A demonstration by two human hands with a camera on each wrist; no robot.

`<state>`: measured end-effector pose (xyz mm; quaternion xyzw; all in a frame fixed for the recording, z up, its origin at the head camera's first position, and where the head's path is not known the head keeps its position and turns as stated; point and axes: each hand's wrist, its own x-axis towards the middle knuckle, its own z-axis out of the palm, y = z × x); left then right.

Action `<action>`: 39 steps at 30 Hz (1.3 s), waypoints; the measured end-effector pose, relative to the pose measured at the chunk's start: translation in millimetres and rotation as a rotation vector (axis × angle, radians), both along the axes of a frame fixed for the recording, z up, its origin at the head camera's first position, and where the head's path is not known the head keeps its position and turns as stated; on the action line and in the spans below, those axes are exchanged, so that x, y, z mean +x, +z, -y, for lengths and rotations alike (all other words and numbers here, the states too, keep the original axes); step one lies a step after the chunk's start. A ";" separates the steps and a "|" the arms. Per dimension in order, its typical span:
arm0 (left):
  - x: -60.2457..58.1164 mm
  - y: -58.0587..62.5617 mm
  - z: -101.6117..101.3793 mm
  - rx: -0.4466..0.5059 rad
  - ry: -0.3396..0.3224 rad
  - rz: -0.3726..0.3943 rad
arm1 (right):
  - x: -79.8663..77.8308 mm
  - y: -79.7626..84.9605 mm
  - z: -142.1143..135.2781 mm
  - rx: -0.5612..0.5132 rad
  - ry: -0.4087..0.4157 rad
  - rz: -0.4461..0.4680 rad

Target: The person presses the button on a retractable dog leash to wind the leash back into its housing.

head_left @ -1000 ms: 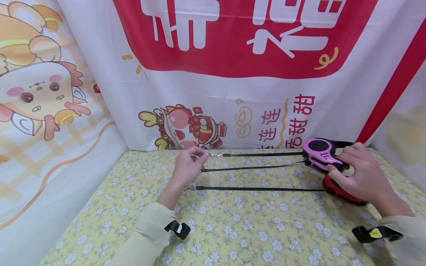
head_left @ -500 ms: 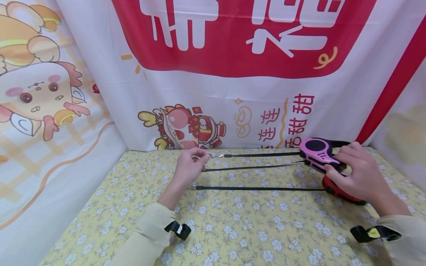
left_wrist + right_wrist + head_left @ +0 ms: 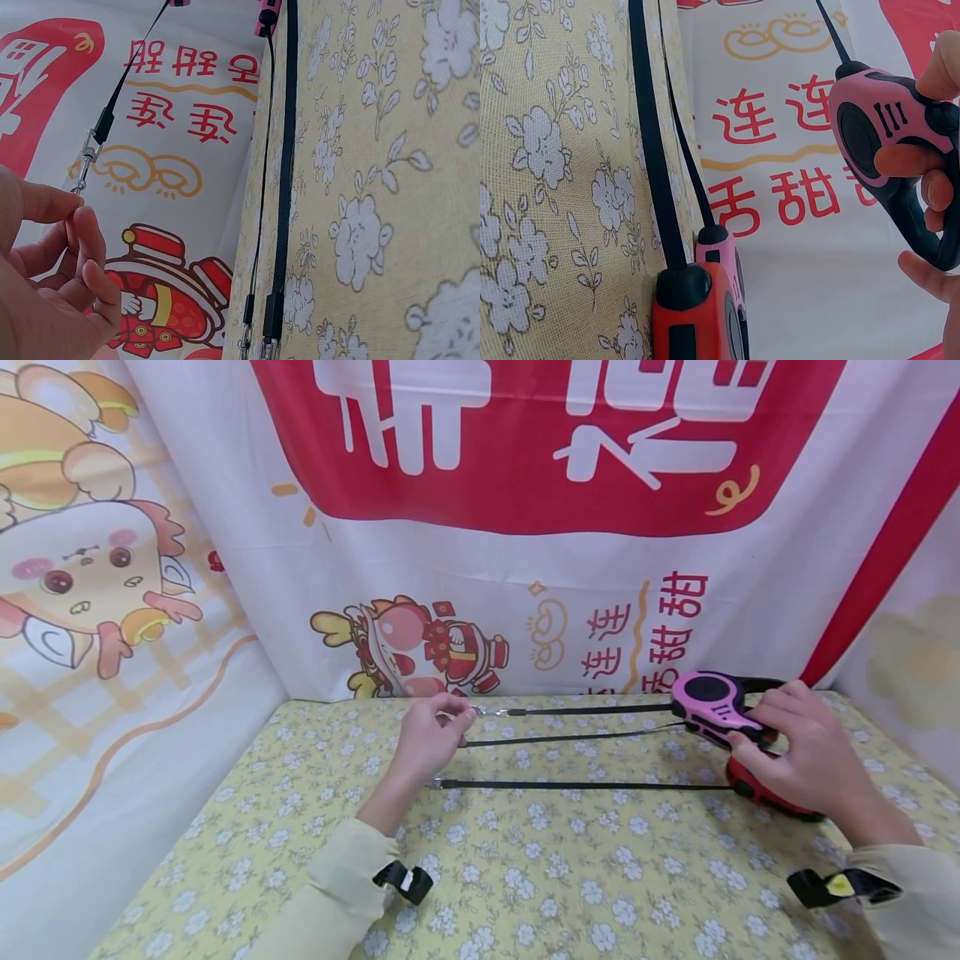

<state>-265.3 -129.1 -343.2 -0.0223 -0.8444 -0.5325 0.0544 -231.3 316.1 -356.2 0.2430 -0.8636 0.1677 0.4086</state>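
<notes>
While a white printed backdrop (image 3: 570, 556) with a big red panel fills the rear, a yellow floral tablecloth (image 3: 555, 868) covers the surface below it. Two pale sleeves (image 3: 330, 889) reach in from the near edge, each with a black wristband (image 3: 405, 882) near the cuff. Right hand (image 3: 813, 756), at the far right, has its fingers curled round the black handle of a pink leash (image 3: 707, 693), gripping it. Left hand (image 3: 431, 735) is left of centre, thumb and index pinching, other fingers bent. Gripped leash is raised off the cloth near the backdrop, casing toward the left hand. Red leash (image 3: 701, 315) lies on the cloth, nearer the person, partly behind the right hand in the head view. Second pink leash (image 3: 717, 244) sits just beside the red one, between it and the backdrop, mostly hidden in the wrist view. Three black straps run leftward, roughly side by side: raised strap (image 3: 592, 709) straight between both hands, thin middle strap (image 3: 570, 740) from the second pink casing, near strap (image 3: 592, 786) from the red one. Smallest: metal clip (image 3: 87, 156) on the raised strap, its tip pinched by the left hand; two other clips (image 3: 270, 349) rest at the lower strap ends, partly cut off in the left wrist view.
</notes>
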 end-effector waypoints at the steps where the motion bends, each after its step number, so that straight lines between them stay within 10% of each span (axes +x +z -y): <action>1: 0.3 0.0 -0.1 0.001 -0.001 -0.002 | -0.1 -0.1 0.2 0.001 -0.003 0.000; 39: 5.3 0.7 -4.8 -0.027 -0.017 -0.072 | -2.3 -1.2 8.6 0.031 0.067 -0.011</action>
